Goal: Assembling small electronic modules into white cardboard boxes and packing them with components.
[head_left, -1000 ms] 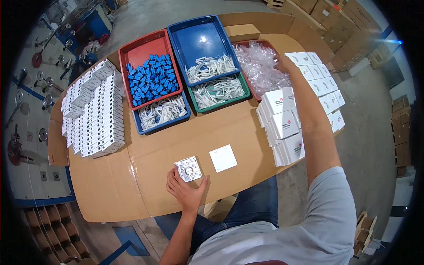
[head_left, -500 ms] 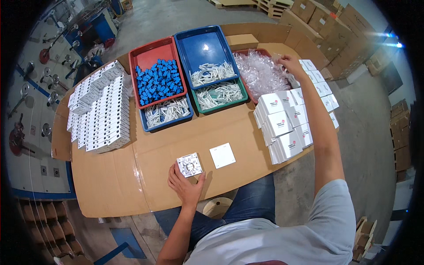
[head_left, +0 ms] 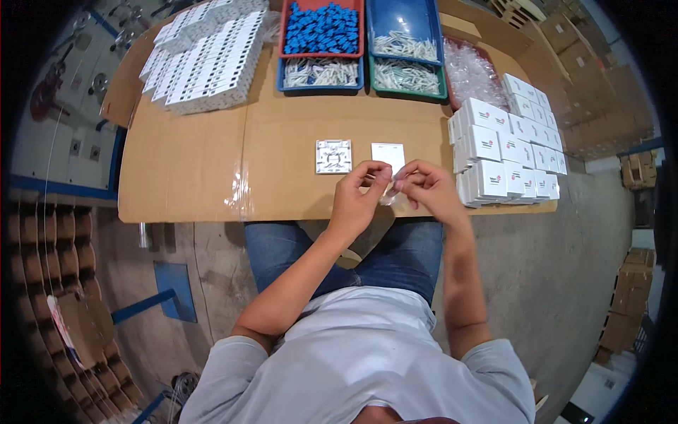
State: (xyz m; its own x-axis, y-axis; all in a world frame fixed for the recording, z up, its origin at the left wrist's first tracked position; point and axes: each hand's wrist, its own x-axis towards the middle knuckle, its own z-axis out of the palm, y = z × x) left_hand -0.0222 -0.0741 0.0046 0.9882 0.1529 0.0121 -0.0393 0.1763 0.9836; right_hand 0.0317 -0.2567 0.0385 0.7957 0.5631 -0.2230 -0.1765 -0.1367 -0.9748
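Note:
Close to the table's near edge, my left hand (head_left: 357, 198) and my right hand (head_left: 433, 192) meet, fingers pinched together. Between them is a small clear plastic bag (head_left: 387, 199), largely hidden by the fingers. Just beyond my left hand lies a square white open housing (head_left: 333, 157) with moulded parts inside. A flat white square cover plate (head_left: 388, 153) rests to its right, its near edge partly behind my fingers. Neither hand touches the housing.
Stacked white boxes stand at the right (head_left: 487, 145) and far left (head_left: 212, 71). At the back are a red tray (head_left: 282, 46) of blue parts, blue (head_left: 281, 76) and green (head_left: 445, 83) trays of small white pieces, and a heap of clear plastic bags (head_left: 470, 71).
My right hand has come back from the bag tray with a clear plastic bag. My left hand has let go of the housing and joined it. The view has shifted nearer my body.

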